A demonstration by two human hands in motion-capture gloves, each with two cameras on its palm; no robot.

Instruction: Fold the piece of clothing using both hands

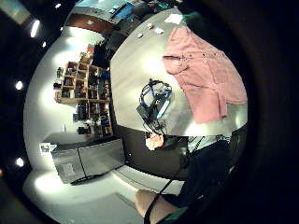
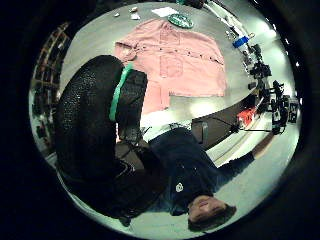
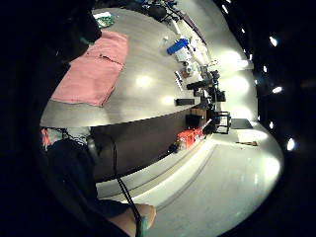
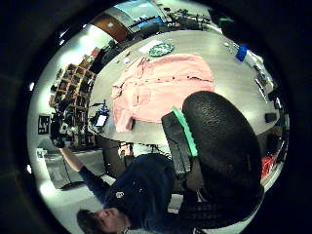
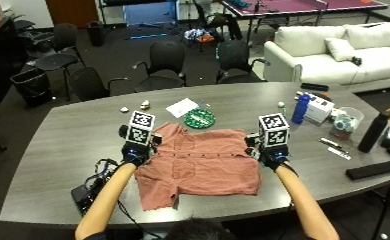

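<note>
**Both hands over the spread shirt**

I see the pink shirt (image 5: 198,167) lying flat and spread open on the grey table (image 5: 62,150), near its front edge. My left hand (image 5: 136,152) sits at the shirt's 9 o'clock edge and my right hand (image 5: 269,155) at its 3 o'clock edge. Whether either hand grips the cloth I cannot tell; the fingers are hidden. A round green disc (image 5: 199,119) lies just past the collar at 12 o'clock, a white paper (image 5: 182,107) beside it. A blue bottle (image 5: 301,108) stands toward 2 o'clock.
</note>
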